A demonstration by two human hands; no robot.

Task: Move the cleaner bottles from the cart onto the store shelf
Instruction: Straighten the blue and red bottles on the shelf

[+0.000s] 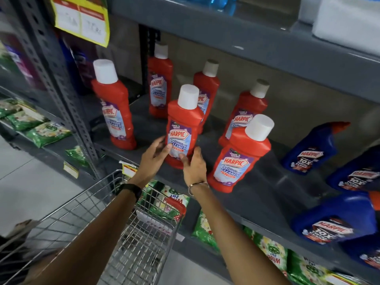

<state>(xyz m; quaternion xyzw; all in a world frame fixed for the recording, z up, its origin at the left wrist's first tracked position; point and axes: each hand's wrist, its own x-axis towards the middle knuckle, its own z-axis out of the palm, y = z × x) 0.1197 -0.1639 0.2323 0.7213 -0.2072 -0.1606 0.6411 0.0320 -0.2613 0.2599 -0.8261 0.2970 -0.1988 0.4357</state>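
Grey metal shelf (257,194), perforated upright post (61,83) at left. Standing directly on shelf board: six red cleaner bottles (183,128), white caps, "HARPIC BATHROOM CLEANER" labels. Front row: one at left near post, one at centre, one at right close to front edge. Back row: three behind, one near rear corner. Right of red group, well apart: blue bottles (310,150), "HARPIC 10X" labels, tilted. Yellow price tag (129,169) on front lip.
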